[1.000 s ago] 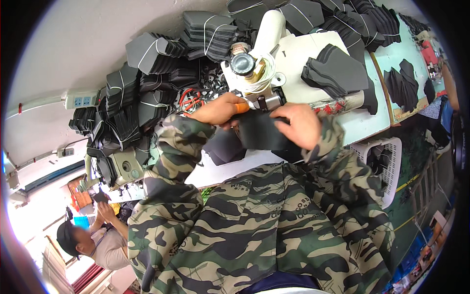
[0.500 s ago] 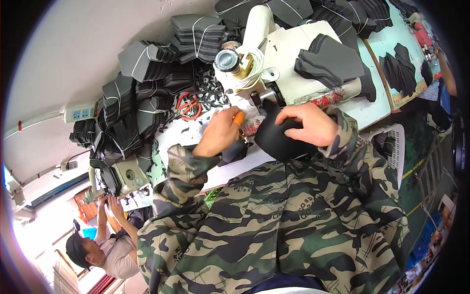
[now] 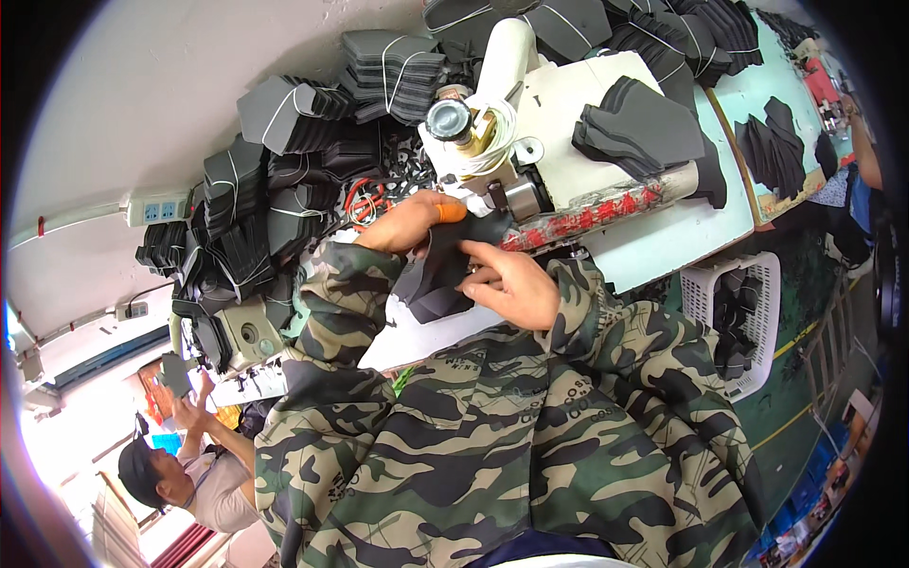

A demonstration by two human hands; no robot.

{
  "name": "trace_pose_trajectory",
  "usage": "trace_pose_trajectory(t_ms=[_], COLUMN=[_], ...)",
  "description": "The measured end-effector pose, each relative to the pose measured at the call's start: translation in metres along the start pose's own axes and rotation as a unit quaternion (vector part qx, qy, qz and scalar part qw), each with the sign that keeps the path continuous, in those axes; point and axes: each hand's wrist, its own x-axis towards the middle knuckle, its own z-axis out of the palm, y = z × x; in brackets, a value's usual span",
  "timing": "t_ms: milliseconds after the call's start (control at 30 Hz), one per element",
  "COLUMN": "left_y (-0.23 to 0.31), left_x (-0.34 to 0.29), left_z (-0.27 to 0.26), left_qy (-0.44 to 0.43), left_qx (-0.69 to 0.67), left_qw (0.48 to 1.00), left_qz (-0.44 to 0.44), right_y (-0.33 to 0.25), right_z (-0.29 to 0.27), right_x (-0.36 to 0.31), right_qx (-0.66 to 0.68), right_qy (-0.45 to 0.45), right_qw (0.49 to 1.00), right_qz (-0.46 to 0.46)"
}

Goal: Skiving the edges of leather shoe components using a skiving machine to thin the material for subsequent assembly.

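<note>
A dark, flexible sheet piece (image 3: 437, 256) is bent upward between my hands at the front of a white bench machine (image 3: 502, 173). My left hand (image 3: 402, 227) grips its far left edge, with an orange cover (image 3: 450, 212) on one finger. The fingertips beneath that edge are hidden. From the right, my right hand (image 3: 516, 287) has its index finger against the piece and its other fingers curled by the lower edge. One end of the piece reaches the machine's metal roller (image 3: 523, 201). Another dark piece (image 3: 437, 301) shows below it on the white tabletop.
Banded stacks of dark pieces (image 3: 393, 71) line the wall. Loose pieces (image 3: 636, 128) lie on the machine's white top. Red-handled scissors (image 3: 363, 201) rest among scraps. A white basket (image 3: 696, 289) holds dark pieces at right. A co-worker (image 3: 204, 483) works at the lower left.
My right hand has moved left, away from the machine's right side. The dark piece has shifted left and now bends upward. My left hand has moved slightly left and up, onto its edge.
</note>
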Motion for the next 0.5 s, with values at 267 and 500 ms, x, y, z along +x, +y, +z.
trace_pose_trajectory(t_ms=[267,500], left_y=[0.024,-0.003], left_x=[-0.009,-0.011], left_z=[0.065,0.042], left_qy=[0.084,0.197], left_qx=[-0.016,0.213], left_qw=[0.996,0.948], left_qz=[-0.005,0.127], right_y=[-0.005,-0.002], right_z=[-0.043,-0.076], right_x=[-0.050,-0.046], right_qx=[0.129,0.038], right_qy=[0.199,0.193], right_qw=[0.965,0.977], right_qz=[0.115,0.082])
